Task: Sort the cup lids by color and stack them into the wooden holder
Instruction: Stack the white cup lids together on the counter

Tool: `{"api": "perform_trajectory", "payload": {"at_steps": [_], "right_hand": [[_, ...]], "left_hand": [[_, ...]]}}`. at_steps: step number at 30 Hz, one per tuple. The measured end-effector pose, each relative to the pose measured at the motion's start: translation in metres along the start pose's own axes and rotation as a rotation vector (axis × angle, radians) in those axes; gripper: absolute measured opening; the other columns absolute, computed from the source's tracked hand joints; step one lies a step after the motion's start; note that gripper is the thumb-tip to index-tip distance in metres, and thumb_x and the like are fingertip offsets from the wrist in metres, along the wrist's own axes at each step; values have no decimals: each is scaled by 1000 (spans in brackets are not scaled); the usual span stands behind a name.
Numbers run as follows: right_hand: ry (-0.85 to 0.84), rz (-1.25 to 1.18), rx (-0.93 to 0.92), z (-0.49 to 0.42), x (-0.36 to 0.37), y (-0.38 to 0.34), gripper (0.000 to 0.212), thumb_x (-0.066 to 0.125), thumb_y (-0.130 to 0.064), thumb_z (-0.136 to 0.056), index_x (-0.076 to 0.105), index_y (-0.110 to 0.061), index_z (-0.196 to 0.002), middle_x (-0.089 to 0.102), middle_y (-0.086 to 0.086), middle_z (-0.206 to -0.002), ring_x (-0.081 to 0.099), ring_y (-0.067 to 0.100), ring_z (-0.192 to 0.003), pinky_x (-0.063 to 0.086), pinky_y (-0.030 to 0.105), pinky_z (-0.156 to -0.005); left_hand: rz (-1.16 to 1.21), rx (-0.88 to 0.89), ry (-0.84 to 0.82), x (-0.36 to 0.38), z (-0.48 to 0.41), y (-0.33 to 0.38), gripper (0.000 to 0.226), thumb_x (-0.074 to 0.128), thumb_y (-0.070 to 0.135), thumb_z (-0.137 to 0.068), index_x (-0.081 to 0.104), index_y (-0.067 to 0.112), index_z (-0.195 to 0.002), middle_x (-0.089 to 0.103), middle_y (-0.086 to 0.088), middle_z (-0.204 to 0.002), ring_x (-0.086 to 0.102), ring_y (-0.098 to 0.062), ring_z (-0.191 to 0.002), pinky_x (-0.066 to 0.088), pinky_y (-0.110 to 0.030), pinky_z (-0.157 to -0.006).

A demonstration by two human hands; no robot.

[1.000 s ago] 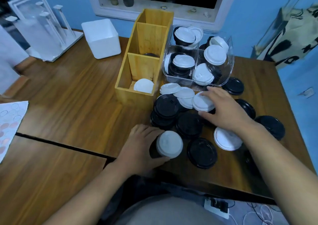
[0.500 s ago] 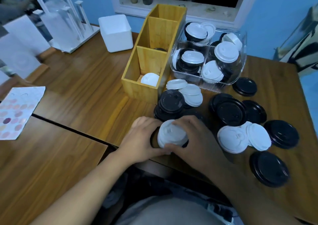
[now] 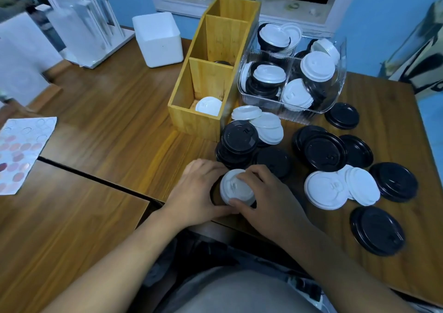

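White plastic lid sits between both hands at the near edge of the table, mid-scene. Right hand: fingers curled over the far rim and thumb on the near rim, pinching it. Left hand: fingers curled round the left side of whatever is under the lid. A dark edge shows there; can't tell if it's black lids or something else. Neither hand is free.

Handling, my read: thin moulded plastic, very light, smooth, flexes if squeezed across the dome. Nested lids likely stick, so take the rim at opposite points, not the top, and peel up rather than yank. Low break risk; the real risks are slipping or lifting two at once.

Outward: black stack is just beyond the hands, with loose white lids touching it on the right. More black lids and a white pair are scattered right. Wooden holder stands far-left of the pile. Its near compartment holds a lone white lid, the middle shows a dark lid edge, and the far one's contents are hidden. Clear bin of mixed lids sits just right of the holder. White probably goes in the near compartment.
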State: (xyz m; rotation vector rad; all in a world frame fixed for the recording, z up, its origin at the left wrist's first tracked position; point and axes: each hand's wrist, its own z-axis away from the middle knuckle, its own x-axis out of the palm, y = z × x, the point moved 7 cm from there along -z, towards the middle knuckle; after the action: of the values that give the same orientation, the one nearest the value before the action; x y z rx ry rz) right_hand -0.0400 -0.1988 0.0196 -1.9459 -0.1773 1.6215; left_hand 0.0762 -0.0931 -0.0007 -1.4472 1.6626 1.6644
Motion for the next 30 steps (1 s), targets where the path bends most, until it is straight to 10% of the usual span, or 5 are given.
{"api": "perform_trajectory", "payload": {"at_steps": [13, 24, 30], "right_hand": [[-52, -30, 84, -4, 4, 3, 77, 75, -53, -82, 47, -21, -147, 43, -12, -120, 53, 6, -108, 42, 17, -87], [128, -9, 17, 8, -36, 15, 43, 64, -42, -94, 60, -24, -133, 53, -13, -138, 50, 1, -126, 32, 7, -101], [-1, 148, 8, -18, -49, 45, 51, 64, -22, -94, 50, -27, -143, 44, -8, -150, 33, 12, -143, 22, 24, -114]], "left_hand": [[-7, 21, -55, -2, 1, -7, 83, 72, 77, -73, 59, 29, -140, 57, 13, -127, 49, -13, -121, 35, -42, -107], [-75, -5, -129, -27, 0, -25, 78, 70, 78, -71, 57, 34, -134, 57, 14, -119, 47, -12, -109, 41, -39, -97], [-82, -154, -184, -62, 4, -92, 87, 65, 82, -69, 50, 39, -143, 53, 17, -128, 41, -10, -120, 42, -47, -104]]}}
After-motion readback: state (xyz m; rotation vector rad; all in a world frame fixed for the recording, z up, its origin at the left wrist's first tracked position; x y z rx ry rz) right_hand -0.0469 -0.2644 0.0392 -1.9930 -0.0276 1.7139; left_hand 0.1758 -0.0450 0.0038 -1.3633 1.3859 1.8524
